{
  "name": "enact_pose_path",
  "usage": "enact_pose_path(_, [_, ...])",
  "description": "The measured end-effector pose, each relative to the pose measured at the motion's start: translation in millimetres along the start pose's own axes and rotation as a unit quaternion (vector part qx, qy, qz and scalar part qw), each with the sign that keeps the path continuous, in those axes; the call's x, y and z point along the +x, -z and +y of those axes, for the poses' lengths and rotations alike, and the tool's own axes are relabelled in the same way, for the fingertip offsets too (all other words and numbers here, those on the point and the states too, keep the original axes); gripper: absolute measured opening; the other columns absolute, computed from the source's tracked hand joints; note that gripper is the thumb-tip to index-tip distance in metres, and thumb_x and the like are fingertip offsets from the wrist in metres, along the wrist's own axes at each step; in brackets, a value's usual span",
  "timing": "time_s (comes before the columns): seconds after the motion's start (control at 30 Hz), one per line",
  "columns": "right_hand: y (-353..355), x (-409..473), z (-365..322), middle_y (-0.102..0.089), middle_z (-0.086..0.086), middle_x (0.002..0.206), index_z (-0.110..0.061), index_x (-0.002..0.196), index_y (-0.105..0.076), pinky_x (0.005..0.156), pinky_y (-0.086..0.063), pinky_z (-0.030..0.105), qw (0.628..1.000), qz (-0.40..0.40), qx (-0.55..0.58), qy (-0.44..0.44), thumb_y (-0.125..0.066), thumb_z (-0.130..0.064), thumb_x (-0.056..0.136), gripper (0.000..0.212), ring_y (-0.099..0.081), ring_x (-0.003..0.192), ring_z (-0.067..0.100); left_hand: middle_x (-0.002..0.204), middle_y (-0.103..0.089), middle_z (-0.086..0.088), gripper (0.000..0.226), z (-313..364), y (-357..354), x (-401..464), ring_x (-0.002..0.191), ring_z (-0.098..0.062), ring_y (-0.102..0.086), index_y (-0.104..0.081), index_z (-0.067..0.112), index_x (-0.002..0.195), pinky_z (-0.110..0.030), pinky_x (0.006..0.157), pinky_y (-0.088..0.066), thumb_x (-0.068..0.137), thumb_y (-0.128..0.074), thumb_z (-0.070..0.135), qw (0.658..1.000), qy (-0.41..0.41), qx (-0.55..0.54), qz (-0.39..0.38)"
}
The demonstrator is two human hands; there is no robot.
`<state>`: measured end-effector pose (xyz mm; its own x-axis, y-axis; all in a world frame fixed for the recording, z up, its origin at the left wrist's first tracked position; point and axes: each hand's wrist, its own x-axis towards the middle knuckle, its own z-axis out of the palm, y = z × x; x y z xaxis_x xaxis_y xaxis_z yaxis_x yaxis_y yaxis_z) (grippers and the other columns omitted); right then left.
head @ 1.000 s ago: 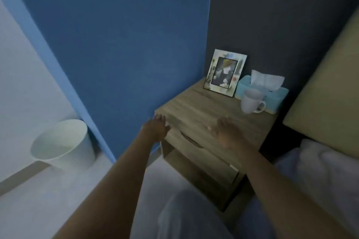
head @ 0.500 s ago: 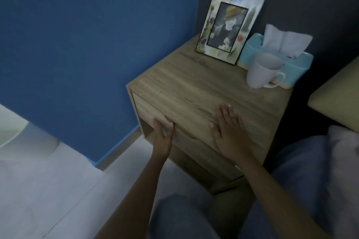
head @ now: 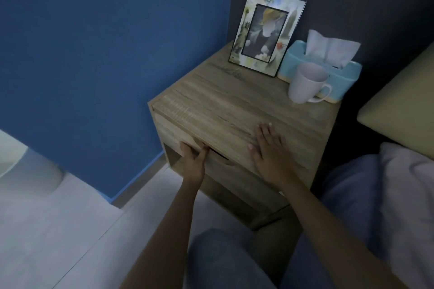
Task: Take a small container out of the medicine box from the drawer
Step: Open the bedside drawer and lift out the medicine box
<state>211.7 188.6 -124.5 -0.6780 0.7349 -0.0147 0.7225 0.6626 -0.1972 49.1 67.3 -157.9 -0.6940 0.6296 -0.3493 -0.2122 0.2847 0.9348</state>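
Note:
A wooden nightstand (head: 225,101) stands in the corner between a blue wall and a dark wall. Its drawer (head: 173,134) is closed, with a dark cut-out grip along the top edge of the front. My left hand (head: 193,159) reaches that grip, fingertips curled into the slot. My right hand (head: 270,148) lies flat, fingers spread, on the nightstand top near its front edge. The medicine box and the small container are hidden from view.
At the back of the top stand a picture frame (head: 265,33), a light-blue tissue box (head: 338,70) and a white mug (head: 305,82). A bed with a grey pillow (head: 399,195) is on the right. A white bin (head: 21,166) sits on the floor at left.
The view has closed in on the nightstand. My left hand has moved from the nightstand's corner to the drawer's grip slot. My right hand has settled flat on the top.

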Motion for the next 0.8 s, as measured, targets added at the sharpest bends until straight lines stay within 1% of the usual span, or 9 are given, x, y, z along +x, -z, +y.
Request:
enact_pose_path(0.03, [0,0,0,-0.001,0.001,0.164,-0.018,0.154,-0.003,0.118,0.004,0.036,1.000,-0.002,0.000,0.000,-0.009,-0.052,0.097,0.066,0.004,0.150,0.016,0.160,-0.020,-0.008,0.086,0,1,-2,0.143,-0.028,-0.029,0.006,0.018,0.154,-0.043,0.119,-0.027,0.094,-0.053,0.035,1.000,-0.002,-0.008,0.001])
enact_pose_path(0.13, [0,0,0,0.000,0.000,0.163,-0.018,0.154,-0.001,0.117,0.005,0.035,1.000,-0.006,0.003,0.000,-0.007,-0.053,0.097,0.067,0.005,0.150,0.015,0.160,-0.019,-0.006,0.082,-3,11,-11,0.144,-0.026,-0.027,0.001,0.019,0.154,-0.038,0.117,-0.028,0.095,-0.054,0.032,0.999,-0.005,-0.032,0.002])
enact_pose_path(0.2, [1,1,0,-0.001,0.001,0.163,-0.018,0.154,-0.001,0.118,0.003,0.036,1.000,-0.010,0.004,0.002,-0.006,-0.054,0.096,0.068,0.004,0.150,0.016,0.159,-0.020,-0.007,0.081,-9,22,-19,0.142,-0.028,-0.029,0.000,0.021,0.154,-0.041,0.116,-0.030,0.094,-0.054,0.033,0.999,0.003,-0.035,-0.008])
enact_pose_path(0.27, [1,2,1,-0.003,0.001,0.163,-0.018,0.154,-0.003,0.119,0.001,0.038,1.000,-0.010,0.004,0.001,-0.008,-0.053,0.096,0.067,0.003,0.150,0.017,0.157,-0.025,-0.008,0.080,-17,34,-29,0.139,-0.029,-0.034,-0.001,0.024,0.154,-0.044,0.115,-0.032,0.094,-0.053,0.034,0.999,0.008,-0.039,-0.013])
enact_pose_path(0.37, [1,3,1,-0.005,0.001,0.163,-0.018,0.154,-0.005,0.119,-0.001,0.039,1.000,-0.007,0.012,0.001,-0.010,-0.052,0.096,0.067,0.002,0.150,0.017,0.154,-0.032,-0.007,0.076,-27,52,-45,0.137,-0.027,-0.038,-0.005,0.028,0.153,-0.042,0.114,-0.033,0.094,-0.053,0.032,0.999,0.000,-0.045,-0.010])
enact_pose_path(0.53, [2,2,0,-0.007,0.003,0.163,-0.016,0.154,-0.008,0.120,-0.003,0.041,1.000,-0.003,0.008,0.000,-0.015,-0.049,0.098,0.064,0.000,0.150,0.018,0.158,-0.027,-0.002,0.075,-41,77,-65,0.140,-0.026,-0.034,-0.007,0.030,0.154,-0.044,0.116,-0.029,0.094,-0.052,0.033,0.998,0.016,-0.058,0.001])
enact_pose_path(0.7, [3,2,-1,-0.006,0.003,0.163,-0.016,0.154,-0.007,0.120,-0.003,0.040,1.000,-0.008,0.006,-0.004,-0.017,-0.047,0.099,0.064,0.000,0.150,0.019,0.154,-0.035,-0.002,0.069,-47,94,-80,0.139,-0.026,-0.037,-0.017,0.030,0.152,-0.051,0.117,-0.029,0.093,-0.052,0.032,0.998,0.006,-0.062,-0.001])
enact_pose_path(0.8, [4,2,-1,-0.007,0.003,0.163,-0.016,0.154,-0.007,0.120,-0.004,0.040,1.000,-0.004,0.011,-0.002,-0.018,-0.046,0.100,0.063,-0.001,0.150,0.019,0.156,-0.033,-0.001,0.070,-49,101,-87,0.140,-0.026,-0.035,-0.017,0.032,0.152,-0.052,0.117,-0.028,0.092,-0.053,0.036,0.998,0.007,-0.057,-0.001])
